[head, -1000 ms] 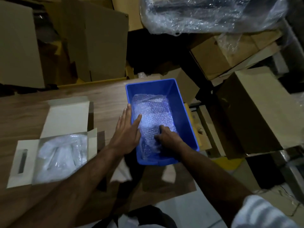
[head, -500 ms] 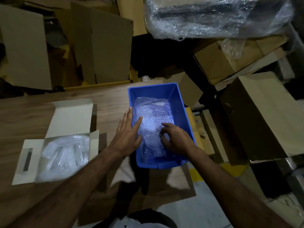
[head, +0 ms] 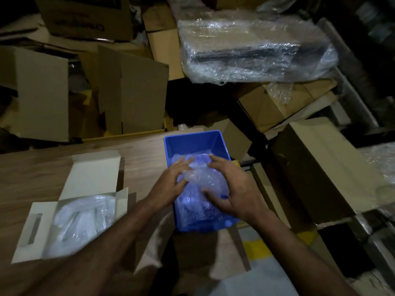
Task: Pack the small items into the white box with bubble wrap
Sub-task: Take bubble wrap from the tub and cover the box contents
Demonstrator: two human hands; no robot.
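glossy plastic bin (head: pixel 215 144), wood-grain table (head: pixel 139 154)

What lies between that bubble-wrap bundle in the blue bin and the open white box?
Nothing visible. Only the blue bin wall and bare wooden table separate the bubble-wrap bundle from the white box.

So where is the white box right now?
The white box lies open on the wooden table at the lower left of the head view, left of the blue bin and the left hand, with clear wrap inside.
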